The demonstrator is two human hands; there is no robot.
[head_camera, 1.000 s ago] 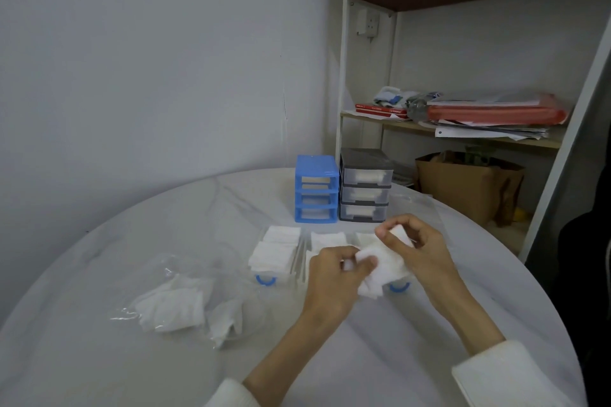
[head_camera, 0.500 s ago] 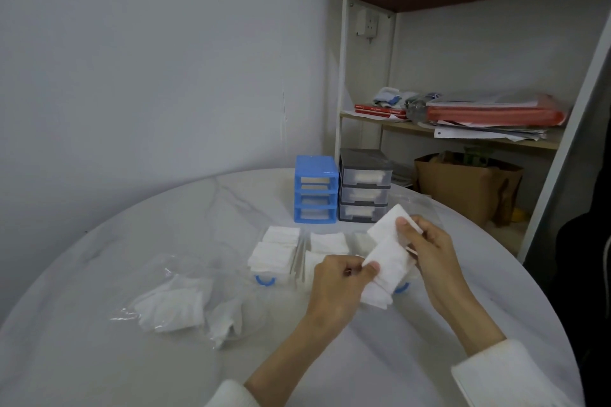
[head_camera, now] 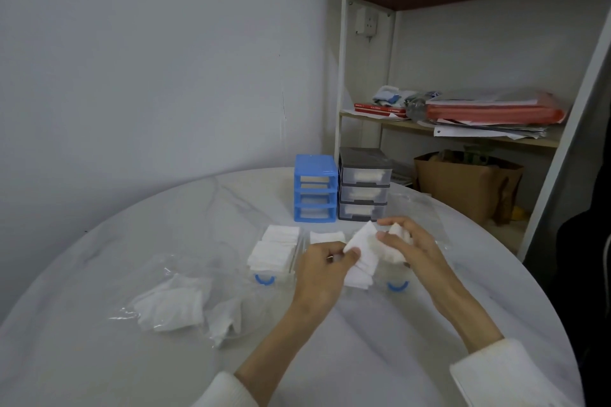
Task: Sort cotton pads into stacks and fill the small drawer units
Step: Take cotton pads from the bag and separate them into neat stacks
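both hands (head_camera: 322, 269) (head_camera: 408, 243) pinch cotton pads (head_camera: 362, 256); grey drawer unit (head_camera: 363, 188) holds pads.

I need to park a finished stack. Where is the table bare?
Bare: the table left of the blue drawer unit, and the near edge between the sleeves. Crowded: around the pad stacks, both hands, and the plastic bag.

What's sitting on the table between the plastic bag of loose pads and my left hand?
In the head view, a clear drawer holding stacked cotton pads lies between the bag and your left hand.
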